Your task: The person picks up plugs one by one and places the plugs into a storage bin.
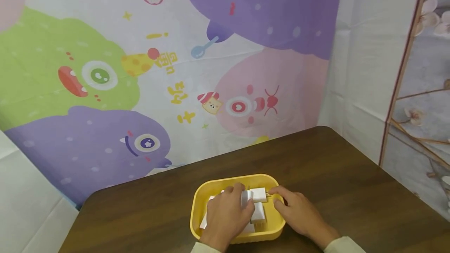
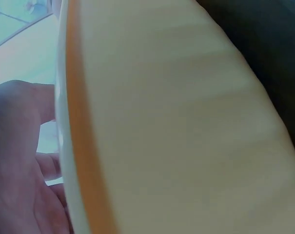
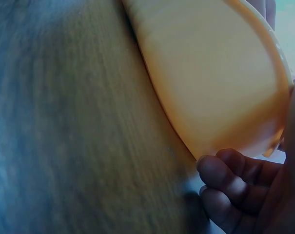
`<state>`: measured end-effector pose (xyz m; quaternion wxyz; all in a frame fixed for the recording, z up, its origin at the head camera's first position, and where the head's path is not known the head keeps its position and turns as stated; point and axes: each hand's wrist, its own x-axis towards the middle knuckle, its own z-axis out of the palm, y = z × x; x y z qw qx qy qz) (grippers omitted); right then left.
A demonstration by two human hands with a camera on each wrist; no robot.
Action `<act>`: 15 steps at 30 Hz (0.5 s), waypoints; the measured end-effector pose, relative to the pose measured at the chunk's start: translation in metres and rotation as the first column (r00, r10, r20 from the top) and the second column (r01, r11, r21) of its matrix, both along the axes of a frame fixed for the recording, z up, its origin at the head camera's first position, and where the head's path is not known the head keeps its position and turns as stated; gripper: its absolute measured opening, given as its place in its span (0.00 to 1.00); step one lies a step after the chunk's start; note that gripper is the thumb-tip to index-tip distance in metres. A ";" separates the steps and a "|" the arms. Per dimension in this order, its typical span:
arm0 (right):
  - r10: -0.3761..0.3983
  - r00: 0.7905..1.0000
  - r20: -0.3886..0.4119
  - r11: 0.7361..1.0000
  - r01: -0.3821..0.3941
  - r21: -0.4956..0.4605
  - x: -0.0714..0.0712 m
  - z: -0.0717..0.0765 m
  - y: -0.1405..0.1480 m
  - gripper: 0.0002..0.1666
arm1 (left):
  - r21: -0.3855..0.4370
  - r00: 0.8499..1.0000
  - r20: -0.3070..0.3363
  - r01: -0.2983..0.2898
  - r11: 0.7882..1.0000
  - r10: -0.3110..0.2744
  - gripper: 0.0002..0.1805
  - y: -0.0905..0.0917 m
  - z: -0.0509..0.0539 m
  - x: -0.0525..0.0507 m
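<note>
A yellow plastic basket [image 1: 200,190] stands near the table's front edge with several white plug chargers in it. My left hand [image 1: 226,214] reaches over its near rim and holds a white charger [image 1: 247,196] between thumb and fingers. At the right rim is my right hand [image 1: 299,210], its index finger and thumb apart over the rim. The index fingertip is by the metal prongs of another white charger [image 1: 259,195]; whether they touch is unclear. A further charger [image 1: 258,212] lies below it. In the right wrist view, the lower fingers [image 3: 218,173] curl beside the basket's outer wall.
The dark wooden table [image 1: 334,167] reaches back to a cartoon-printed cloth backdrop [image 1: 190,136]. A white cloth wall [image 1: 362,89] and a flower-printed panel [image 1: 418,128] stand to the right.
</note>
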<state>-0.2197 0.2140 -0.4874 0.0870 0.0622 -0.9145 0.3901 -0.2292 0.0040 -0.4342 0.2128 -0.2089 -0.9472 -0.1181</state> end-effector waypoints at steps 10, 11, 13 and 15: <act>0.006 1.000 0.021 1.000 -0.006 -0.003 0.001 0.001 0.000 0.13 | -0.069 0.995 0.092 -0.033 0.997 0.039 0.17 0.017 0.000 -0.005; 0.005 1.000 0.019 1.000 -0.005 -0.003 0.001 0.001 0.000 0.13 | -0.082 0.994 0.097 -0.039 0.996 0.047 0.17 0.019 0.000 -0.005; 0.006 1.000 0.021 1.000 -0.006 0.001 0.001 0.001 0.000 0.13 | -0.107 0.992 0.107 -0.050 0.993 0.061 0.18 0.022 -0.001 -0.004; 0.006 1.000 0.021 1.000 -0.007 0.004 0.001 0.000 0.000 0.13 | -0.129 0.992 0.110 -0.053 0.990 0.067 0.18 0.023 -0.003 -0.004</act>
